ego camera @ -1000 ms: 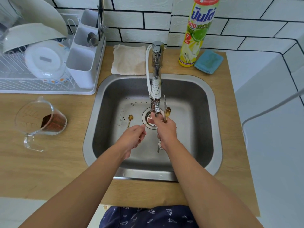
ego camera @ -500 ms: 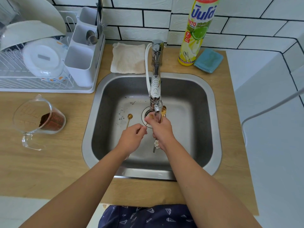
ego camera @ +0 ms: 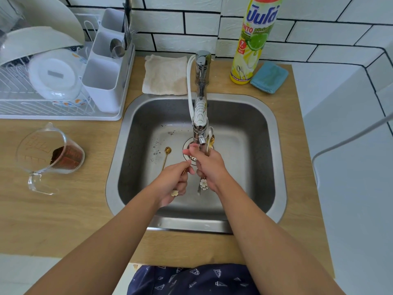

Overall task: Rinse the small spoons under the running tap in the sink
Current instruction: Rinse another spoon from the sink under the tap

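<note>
2 hands in sink (ego camera: 274,158) | right fingers (ego camera: 192,149) grip spoons (ego camera: 210,139), bowls half-hidden | left fingers (ego camera: 185,165) pinch gold handle, mostly hidden

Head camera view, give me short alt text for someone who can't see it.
Over a steel sink, the right hand holds small spoons by the tap; the left hand holds a gold spoon. A dish rack and measuring jug sit left.

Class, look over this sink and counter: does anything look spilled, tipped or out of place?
Yes. The clear measuring jug lies tipped on its side on the counter, left of the sink, with brown grounds inside. Dark specks are scattered over the basin floor.
</note>
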The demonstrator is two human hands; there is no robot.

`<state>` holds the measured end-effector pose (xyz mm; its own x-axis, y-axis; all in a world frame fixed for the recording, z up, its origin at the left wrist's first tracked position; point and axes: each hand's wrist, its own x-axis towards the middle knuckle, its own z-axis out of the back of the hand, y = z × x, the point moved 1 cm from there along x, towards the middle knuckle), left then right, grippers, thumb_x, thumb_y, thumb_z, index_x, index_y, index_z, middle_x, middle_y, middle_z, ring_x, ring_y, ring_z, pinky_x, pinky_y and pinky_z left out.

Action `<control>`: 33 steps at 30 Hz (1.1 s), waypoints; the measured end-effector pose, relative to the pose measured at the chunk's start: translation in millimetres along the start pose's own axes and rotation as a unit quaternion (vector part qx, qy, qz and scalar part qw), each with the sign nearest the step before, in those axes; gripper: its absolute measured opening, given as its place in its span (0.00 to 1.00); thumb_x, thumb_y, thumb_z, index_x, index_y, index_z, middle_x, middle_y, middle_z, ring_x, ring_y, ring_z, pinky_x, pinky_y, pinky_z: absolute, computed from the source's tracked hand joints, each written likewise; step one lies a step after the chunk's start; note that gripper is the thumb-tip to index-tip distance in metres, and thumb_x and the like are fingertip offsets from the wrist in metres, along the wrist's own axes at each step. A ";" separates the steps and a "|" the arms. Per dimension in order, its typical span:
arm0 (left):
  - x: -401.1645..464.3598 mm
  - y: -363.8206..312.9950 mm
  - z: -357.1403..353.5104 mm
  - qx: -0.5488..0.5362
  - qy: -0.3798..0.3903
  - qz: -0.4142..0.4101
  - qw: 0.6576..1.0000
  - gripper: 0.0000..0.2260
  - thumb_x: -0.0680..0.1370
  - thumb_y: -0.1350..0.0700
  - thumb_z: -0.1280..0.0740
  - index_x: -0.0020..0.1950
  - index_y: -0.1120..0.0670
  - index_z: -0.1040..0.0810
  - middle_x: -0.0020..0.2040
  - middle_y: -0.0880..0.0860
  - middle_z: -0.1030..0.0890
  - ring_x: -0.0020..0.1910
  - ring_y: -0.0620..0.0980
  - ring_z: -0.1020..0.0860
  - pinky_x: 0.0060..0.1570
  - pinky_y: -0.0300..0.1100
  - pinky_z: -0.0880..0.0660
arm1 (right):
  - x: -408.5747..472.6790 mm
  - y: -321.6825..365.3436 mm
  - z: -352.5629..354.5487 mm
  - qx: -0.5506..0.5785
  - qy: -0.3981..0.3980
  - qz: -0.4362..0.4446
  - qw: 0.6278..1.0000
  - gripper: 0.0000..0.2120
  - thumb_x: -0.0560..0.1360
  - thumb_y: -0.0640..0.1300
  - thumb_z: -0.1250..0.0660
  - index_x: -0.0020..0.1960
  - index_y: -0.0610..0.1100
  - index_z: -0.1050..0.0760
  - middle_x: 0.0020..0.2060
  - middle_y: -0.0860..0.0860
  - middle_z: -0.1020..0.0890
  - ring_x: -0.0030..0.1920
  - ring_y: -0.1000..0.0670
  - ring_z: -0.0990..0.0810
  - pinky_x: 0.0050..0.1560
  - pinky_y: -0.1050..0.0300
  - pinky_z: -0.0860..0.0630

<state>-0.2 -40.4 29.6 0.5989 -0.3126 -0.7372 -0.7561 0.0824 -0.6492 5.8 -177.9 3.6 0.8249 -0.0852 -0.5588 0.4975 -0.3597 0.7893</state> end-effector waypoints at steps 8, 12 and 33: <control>4.0 1.5 2.7 0.162 -0.161 -0.082 0.970 0.14 0.80 0.46 0.36 0.43 0.52 0.16 0.28 0.46 0.27 0.32 0.46 0.30 0.34 0.41 0.33 | -4.9 -3.2 1.5 -0.109 -0.083 0.031 0.990 0.08 0.75 0.54 0.25 0.50 0.51 0.15 0.41 0.59 0.12 0.33 0.59 0.20 0.38 0.63 0.29; 3.2 4.2 -2.1 0.226 -0.168 -0.127 0.951 0.12 0.81 0.46 0.36 0.43 0.47 0.16 0.32 0.45 0.21 0.34 0.45 0.26 0.31 0.39 0.32 | -4.3 -3.8 -2.1 -0.086 -0.085 0.036 0.992 0.07 0.80 0.51 0.31 0.48 0.50 0.16 0.41 0.56 0.11 0.36 0.64 0.18 0.46 0.58 0.27; 44.3 -30.9 -38.7 -0.099 0.066 -0.088 0.989 0.09 0.84 0.60 0.39 0.63 0.61 0.24 0.50 0.58 0.13 0.49 0.52 0.14 0.45 0.39 0.19 | 0.2 27.6 62.3 0.176 -0.207 0.056 0.961 0.13 0.82 0.45 0.30 0.40 0.48 0.13 0.39 0.50 0.14 0.21 0.58 0.41 0.21 0.64 0.41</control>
<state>39.5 -93.4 24.3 0.6964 -0.4267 -0.5770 -0.6878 -0.1674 -0.7064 2.9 -245.7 9.4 0.6542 -0.4787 -0.5856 0.2294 -0.6122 0.7567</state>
